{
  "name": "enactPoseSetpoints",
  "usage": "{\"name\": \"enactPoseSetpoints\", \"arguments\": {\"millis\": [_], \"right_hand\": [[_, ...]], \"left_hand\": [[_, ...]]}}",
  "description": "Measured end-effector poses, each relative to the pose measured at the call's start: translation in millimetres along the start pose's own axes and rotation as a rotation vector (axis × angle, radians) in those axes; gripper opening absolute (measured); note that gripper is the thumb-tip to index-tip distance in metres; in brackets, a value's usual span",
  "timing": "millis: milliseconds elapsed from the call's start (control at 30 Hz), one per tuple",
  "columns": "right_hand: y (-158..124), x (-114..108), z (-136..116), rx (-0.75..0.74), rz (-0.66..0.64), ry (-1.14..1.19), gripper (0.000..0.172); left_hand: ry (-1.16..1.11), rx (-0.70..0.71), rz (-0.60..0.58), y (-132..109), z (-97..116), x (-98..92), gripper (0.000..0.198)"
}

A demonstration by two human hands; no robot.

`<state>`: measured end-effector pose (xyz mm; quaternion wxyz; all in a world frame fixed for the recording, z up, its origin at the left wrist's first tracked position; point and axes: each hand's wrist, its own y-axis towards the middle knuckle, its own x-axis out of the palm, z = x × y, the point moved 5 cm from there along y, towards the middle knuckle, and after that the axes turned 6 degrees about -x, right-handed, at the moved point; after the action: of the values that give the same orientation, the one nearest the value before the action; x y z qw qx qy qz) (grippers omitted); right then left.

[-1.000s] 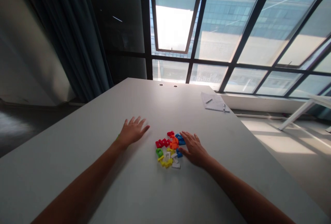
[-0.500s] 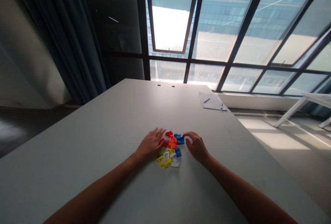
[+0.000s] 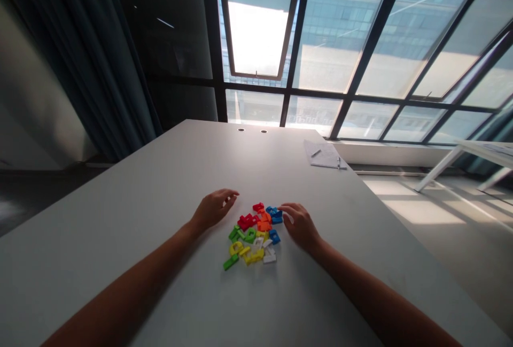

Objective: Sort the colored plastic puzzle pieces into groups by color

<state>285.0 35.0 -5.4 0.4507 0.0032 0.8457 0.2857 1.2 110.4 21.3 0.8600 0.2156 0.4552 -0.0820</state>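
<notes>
A small heap of coloured plastic pieces (image 3: 253, 233) lies on the grey table (image 3: 160, 186): red, orange and blue at the far side, green, yellow and white nearer me. My left hand (image 3: 214, 208) hovers just left of the red pieces, its fingers loosely curved and holding nothing. My right hand (image 3: 300, 224) rests at the heap's right edge with bent fingers. Its fingertips touch a blue piece (image 3: 275, 213), and the thumb stays apart from them.
A sheet of paper with a pen (image 3: 324, 155) lies at the table's far right corner. Two cable holes (image 3: 251, 130) sit near the far edge. Large windows and a dark curtain (image 3: 100, 58) stand behind; a white table (image 3: 473, 157) is at the right.
My left hand swept into the heap, then drew back to the left, and green and yellow pieces now lie spread toward the near left. My right hand curled its fingers by the blue pieces.
</notes>
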Motion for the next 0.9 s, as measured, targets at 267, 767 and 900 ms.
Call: {"name": "enactPoseSetpoints", "arguments": {"millis": [267, 767, 900], "right_hand": [[7.2, -11.9, 23.3, 0.115, -0.055, -0.168, 0.019], [59.6, -16.8, 114.1, 0.151, 0.049, -0.216, 0.037], [52.6, -19.8, 108.2, 0.168, 0.128, -0.308, 0.039]], "left_hand": [[0.151, 0.027, -0.066, -9.1, -10.8, 11.0, 0.036], [0.154, 0.005, -0.094, -6.5, -8.0, 11.1, 0.037], [0.159, -0.006, -0.096, -6.2, -9.9, 12.1, 0.037]]}}
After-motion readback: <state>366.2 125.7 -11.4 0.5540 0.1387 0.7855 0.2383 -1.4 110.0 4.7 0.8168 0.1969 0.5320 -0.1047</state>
